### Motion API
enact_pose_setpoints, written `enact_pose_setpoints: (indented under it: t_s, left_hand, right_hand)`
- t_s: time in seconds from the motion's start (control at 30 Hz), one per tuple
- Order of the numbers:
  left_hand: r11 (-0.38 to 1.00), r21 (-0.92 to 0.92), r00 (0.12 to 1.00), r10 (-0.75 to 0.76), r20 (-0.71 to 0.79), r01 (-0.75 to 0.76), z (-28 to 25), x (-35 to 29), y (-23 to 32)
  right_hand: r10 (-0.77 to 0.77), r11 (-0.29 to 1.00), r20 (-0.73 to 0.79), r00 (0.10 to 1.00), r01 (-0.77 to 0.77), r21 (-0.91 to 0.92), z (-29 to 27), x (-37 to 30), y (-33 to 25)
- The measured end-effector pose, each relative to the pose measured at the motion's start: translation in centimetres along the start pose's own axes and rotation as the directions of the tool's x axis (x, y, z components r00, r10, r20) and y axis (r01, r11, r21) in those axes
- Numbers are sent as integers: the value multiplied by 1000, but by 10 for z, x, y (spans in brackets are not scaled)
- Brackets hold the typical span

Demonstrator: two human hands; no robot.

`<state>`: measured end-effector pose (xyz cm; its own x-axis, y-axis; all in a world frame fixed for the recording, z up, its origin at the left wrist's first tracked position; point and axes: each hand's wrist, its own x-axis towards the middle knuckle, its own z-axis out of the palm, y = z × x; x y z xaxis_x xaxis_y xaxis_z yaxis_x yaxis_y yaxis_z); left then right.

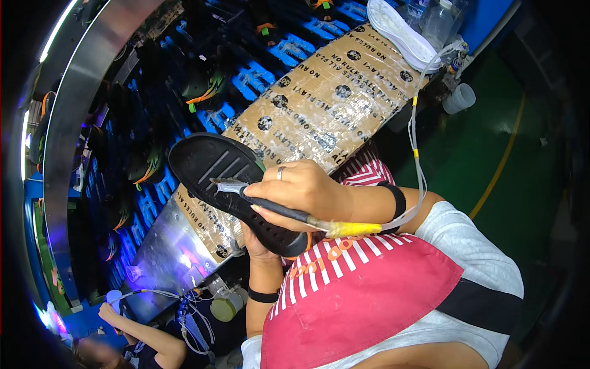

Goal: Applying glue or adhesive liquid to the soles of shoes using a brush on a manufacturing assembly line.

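Observation:
My left hand (pixel 257 245) holds a black shoe sole (pixel 218 169) from underneath, ribbed side up, over the edge of the bench. Only the fingers of that hand show below the sole. My right hand (pixel 301 187) grips a black-handled brush tool (pixel 276 210) with yellow tape at its rear end. The tool's metal brush tip (pixel 228 185) rests on the middle of the sole. A thin clear tube (pixel 416 147) runs from the tool's end up toward the bench corner.
A bench covered in taped cardboard (pixel 335 92) lies ahead, with white soles (pixel 402 34) stacked at its far end. A blue conveyor (pixel 258 77) carries dark shoes behind it. Another person's hand (pixel 110 315) works at lower left near a small jar (pixel 225 306).

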<state>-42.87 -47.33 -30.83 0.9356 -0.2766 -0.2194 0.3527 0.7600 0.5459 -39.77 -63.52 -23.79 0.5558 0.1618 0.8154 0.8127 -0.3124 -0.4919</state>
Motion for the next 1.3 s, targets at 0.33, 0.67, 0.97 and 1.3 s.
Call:
enact_pose_setpoints:
  t_s: [0.33,0.67,0.97,1.3]
  left_hand:
    - [999,47,999,18,50,-20,-16,4,12]
    - [986,-53,982,162,98,-158,-14,10,15]
    - [974,-19,974,224,44,-224,-27,21,28]
    - [956,-132,954,277,114,-262,-27,24,51]
  right_hand:
    - [-52,876,129,990,-17,482,5,-4,-5]
    - [-66,894,153,986,-10,448,17,-14,-12]
    - [-69,919,222,973,-24,394,21,-18,-14]
    - [80,777,410,908,-314,545,20,-18,-11]
